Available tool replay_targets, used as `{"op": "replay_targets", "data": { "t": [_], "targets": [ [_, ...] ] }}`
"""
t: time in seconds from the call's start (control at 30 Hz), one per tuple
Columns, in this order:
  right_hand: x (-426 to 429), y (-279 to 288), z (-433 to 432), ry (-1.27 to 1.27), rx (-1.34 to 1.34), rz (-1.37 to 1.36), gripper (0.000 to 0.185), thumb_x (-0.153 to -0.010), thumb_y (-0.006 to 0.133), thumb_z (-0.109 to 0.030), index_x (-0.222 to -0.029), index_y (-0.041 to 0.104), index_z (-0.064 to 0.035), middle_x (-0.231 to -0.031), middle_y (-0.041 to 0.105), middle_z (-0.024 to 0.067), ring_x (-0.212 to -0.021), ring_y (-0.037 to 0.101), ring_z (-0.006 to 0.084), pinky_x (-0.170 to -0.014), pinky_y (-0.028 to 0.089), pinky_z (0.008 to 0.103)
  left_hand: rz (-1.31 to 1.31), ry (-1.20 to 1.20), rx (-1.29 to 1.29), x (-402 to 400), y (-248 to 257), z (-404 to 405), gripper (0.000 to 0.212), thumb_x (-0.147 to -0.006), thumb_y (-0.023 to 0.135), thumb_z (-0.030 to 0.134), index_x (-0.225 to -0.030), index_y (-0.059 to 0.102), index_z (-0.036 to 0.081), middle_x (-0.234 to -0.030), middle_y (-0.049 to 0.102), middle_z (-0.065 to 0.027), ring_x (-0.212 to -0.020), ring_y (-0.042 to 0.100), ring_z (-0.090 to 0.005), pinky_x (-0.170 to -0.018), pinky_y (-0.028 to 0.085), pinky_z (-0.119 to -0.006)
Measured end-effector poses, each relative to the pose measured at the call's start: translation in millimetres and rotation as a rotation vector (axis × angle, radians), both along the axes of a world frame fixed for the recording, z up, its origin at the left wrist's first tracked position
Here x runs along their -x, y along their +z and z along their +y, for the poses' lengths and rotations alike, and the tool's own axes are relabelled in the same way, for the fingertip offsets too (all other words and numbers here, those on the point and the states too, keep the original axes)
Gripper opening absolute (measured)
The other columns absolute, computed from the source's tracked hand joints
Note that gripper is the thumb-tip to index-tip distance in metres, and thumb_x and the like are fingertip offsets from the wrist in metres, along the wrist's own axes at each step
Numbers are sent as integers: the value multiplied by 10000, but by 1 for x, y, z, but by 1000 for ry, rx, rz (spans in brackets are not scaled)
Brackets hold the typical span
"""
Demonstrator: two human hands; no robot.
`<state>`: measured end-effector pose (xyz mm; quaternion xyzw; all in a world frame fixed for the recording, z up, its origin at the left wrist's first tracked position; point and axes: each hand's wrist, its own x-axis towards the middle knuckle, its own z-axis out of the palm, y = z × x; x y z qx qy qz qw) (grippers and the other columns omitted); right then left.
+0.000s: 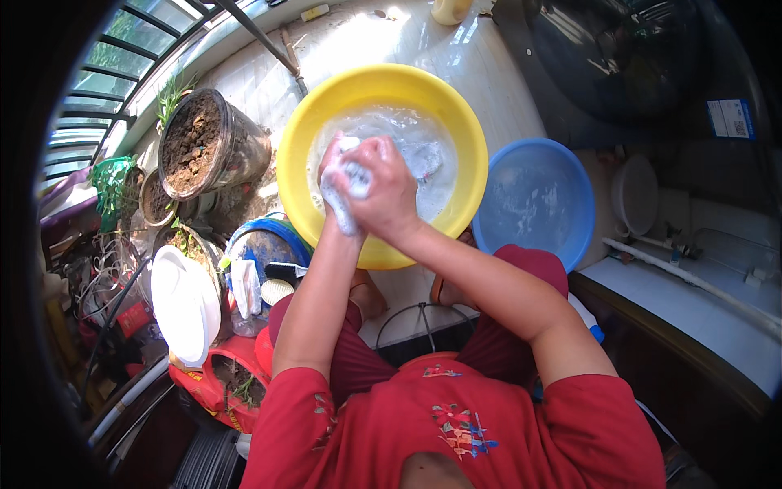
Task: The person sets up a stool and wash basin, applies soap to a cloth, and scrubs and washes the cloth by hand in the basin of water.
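Note:
Both my hands are pressed together above the yellow plastic basin [293,122], wet and coated with suds. Between them is a foam-covered white item [358,180], perhaps a small cloth; the foam and fingers hide its shape. My left hand [332,164] lies behind and partly under it, with white foam running down over the wrist. Over it closes my right hand [389,183], slightly blurred. Cloudy, bubbly water fills the basin's bottom. A pale, soaked piece [425,161], seemingly fabric, shows in the water to the right of my hands.
A blue basin [531,202] holding water stands at right. On the left are a soil-filled pot [194,143], a white basin [183,305] on its side, a brush [285,270] on a bucket [259,244] and a red planter [201,391]. A black appliance [611,67] occupies the upper right.

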<state>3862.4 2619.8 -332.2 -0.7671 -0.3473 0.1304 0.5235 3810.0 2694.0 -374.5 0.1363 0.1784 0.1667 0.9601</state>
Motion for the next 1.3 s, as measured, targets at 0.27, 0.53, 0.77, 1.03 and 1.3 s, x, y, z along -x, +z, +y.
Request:
{"op": "replay_targets", "data": {
  "t": [0.27,0.53,0.77,1.03,1.3],
  "targets": [
    [6,1,3,-196,-40,-51,210,-780,610,-236,-864,598,-43,-889,544,152,-801,560,336,-695,450,383,72,33,-13,1,1,9,356,-899,441,365,-979,539,32,-895,581,-86,-849,554,-198,-784,446,-283],
    [-10,-18,7,-229,39,39,259,-745,625,-299,-870,586,-77,-912,512,134,-835,552,337,-705,452,418,257,142,-98,-9,13,-15,383,-908,421,370,-1025,560,32,-958,599,-87,-878,564,-183,-808,436,-268],
    [-13,-18,14,-215,55,107,264,-730,651,-265,-889,597,-61,-895,529,123,-842,566,312,-734,451,362,341,279,-80,-13,16,-16,303,-891,479,295,-1029,543,33,-965,606,-95,-843,581,-199,-775,469,-288],
    [-3,-8,14,-147,-27,22,209,-758,635,-221,-862,588,-46,-876,527,131,-800,562,308,-699,453,349,-2,113,-90,-1,18,1,349,-921,391,329,-976,545,21,-880,582,-74,-812,552,-182,-756,445,-265],
    [24,40,5,71,-174,-40,185,-734,652,-224,-799,588,-63,-857,524,123,-764,571,301,-683,462,357,-235,-20,-77,13,8,17,309,-904,435,330,-915,573,54,-882,584,-63,-816,565,-169,-738,459,-249]
  ]
}}
